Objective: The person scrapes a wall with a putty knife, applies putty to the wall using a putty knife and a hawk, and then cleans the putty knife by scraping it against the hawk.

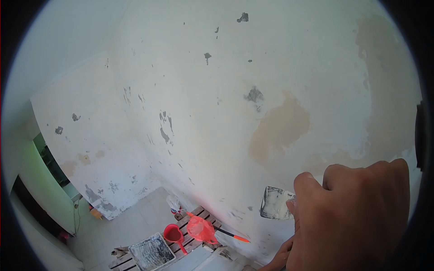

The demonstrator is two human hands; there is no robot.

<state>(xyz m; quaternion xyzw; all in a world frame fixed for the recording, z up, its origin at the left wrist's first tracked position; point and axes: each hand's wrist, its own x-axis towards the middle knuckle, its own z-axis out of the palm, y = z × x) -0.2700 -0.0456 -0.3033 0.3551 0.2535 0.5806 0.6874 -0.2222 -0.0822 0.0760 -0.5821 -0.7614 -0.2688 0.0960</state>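
My right hand [357, 212] is large and close on the right, back toward me and fingers curled closed. A putty knife [275, 203] smeared with white and dark filler juts out left beside its thumb, handle hidden behind the hand. Part of my left hand [281, 256] shows low behind the right one; its fingers are hidden, so whether it also touches the knife cannot be seen. Past the hands rises a pale wall [199, 104] with grey chipped spots and a beige filler patch [282, 126].
Below stands a slatted wooden bench [192, 246]. On it are a filler-smeared tray [151, 251], a red dipper [173, 233], a red plastic bag [201, 228] and an orange-tipped black rod [233, 235]. A tiled floor [110, 235] and a doorway [43, 217] lie left.
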